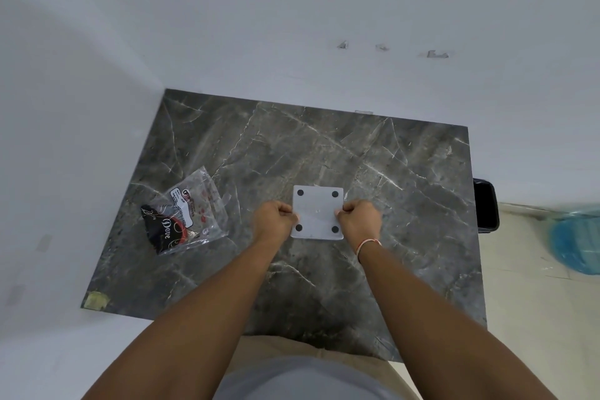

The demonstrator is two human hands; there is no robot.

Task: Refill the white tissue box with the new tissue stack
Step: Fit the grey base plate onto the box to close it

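Note:
The white tissue box (pixel 317 208) lies upside down in the middle of the dark marble table (pixel 406 204), its flat base with a black round foot in each corner facing up. My left hand (pixel 272 219) grips the box's left edge with curled fingers. My right hand (pixel 358 219) grips its right edge the same way; a red-and-white thread circles that wrist. A clear plastic wrapper (pixel 185 213) with a dark printed label lies crumpled to the left of the box. No tissue stack shows; the box's inside is hidden.
White walls close the table in at the back and left. A black object (pixel 485 204) stands past the right edge, with a blue plastic bag (pixel 573 240) on the pale floor. A yellowish patch (pixel 95 299) marks the near-left corner.

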